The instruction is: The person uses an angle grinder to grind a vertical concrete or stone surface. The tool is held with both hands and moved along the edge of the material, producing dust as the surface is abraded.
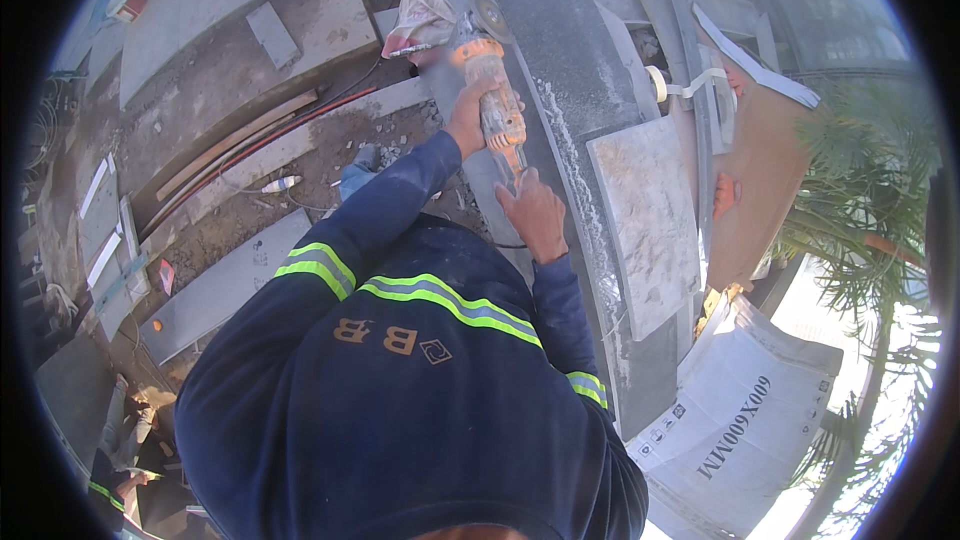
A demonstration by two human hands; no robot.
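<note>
An orange and grey angle grinder (pixel 490 90), coated in pale dust, is in both my hands. My left hand (pixel 466 118) is closed around the side of its body, below the head. My right hand (pixel 537 214) grips the narrow rear end. At the far end, the round disc (pixel 489 16) sits above the edge of a long dark grey stone slab (pixel 570 90). Whether the disc touches the stone I cannot tell. A white dusty line runs along the slab on the right of the tool. A crumpled white and red sack (pixel 420 15) lies just left of the grinder head.
A rough pale tile (pixel 648 225) lies on the slab at right, near a roll of white tape (pixel 657 84). Farther right are a brown board (pixel 760 170), a flattened carton (pixel 740 410) and palm leaves. Rubble, planks and a bottle (pixel 282 184) lie left. Another person's sleeve (pixel 105 495) shows lower left.
</note>
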